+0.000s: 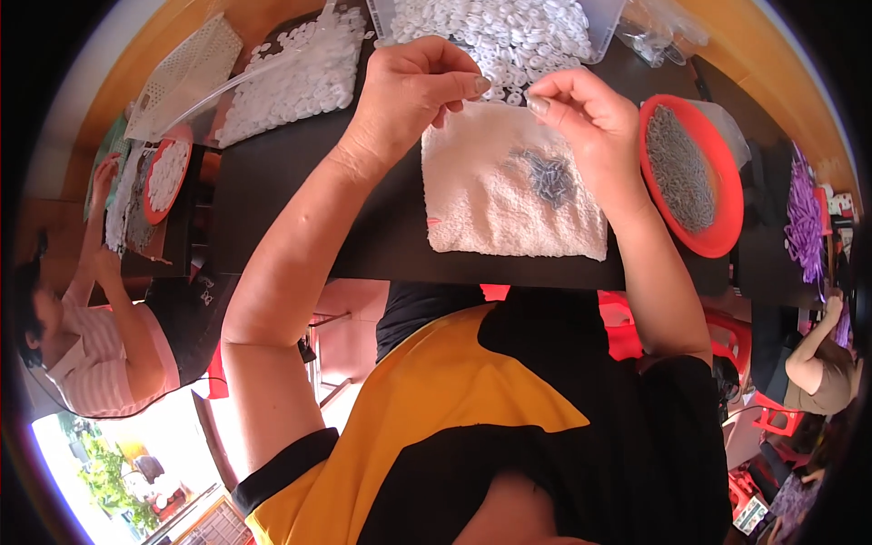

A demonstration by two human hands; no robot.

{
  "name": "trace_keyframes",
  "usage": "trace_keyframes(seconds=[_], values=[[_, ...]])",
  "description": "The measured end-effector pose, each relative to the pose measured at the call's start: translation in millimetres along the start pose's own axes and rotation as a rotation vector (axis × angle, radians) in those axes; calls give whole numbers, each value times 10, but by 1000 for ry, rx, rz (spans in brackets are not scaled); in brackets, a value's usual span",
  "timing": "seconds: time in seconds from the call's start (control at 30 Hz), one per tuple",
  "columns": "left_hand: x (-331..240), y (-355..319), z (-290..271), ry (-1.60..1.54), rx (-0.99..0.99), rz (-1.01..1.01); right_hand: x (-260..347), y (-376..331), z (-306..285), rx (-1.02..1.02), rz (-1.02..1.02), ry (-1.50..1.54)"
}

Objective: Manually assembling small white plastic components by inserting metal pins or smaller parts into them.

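Both hands are raised over the far edge of a cream towel (509, 232) lying on the dark table. The thumb and fingers of my left hand (413, 95) are pinched together near a heap of small white oval plastic pieces (509, 41). Across a short gap, my right hand (595, 123) also pinches thumb against forefinger. Whatever sits in either pinch is too small to make out. On the towel, beside my right wrist, is a small pile of grey metal pieces (549, 180). A red oval tray (724, 213) to the right holds many more such grey pieces (681, 168).
A clear bag of white pieces (295, 82) and a white perforated basket (186, 73) lie at the far left. Crumpled clear plastic (663, 32) is at the far right. One co-worker (100, 336) sits left, another (822, 368) right, near purple strips (804, 213).
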State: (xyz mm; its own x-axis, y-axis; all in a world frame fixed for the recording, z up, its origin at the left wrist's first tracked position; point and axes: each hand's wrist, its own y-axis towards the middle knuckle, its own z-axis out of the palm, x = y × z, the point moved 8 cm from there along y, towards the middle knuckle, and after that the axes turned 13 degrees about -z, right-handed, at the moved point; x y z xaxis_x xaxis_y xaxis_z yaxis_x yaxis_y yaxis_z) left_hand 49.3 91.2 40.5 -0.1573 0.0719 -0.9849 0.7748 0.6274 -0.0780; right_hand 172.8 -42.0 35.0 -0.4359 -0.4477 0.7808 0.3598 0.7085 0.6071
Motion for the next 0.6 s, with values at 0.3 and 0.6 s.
trace_keyframes(seconds=[0.3, 0.6], values=[[54, -218, 380, -318, 9, -25, 69, -10, 22, -50, 16, 126], [212, -270, 498, -391, -17, -108, 108, -35, -8, -123, 4, 182]])
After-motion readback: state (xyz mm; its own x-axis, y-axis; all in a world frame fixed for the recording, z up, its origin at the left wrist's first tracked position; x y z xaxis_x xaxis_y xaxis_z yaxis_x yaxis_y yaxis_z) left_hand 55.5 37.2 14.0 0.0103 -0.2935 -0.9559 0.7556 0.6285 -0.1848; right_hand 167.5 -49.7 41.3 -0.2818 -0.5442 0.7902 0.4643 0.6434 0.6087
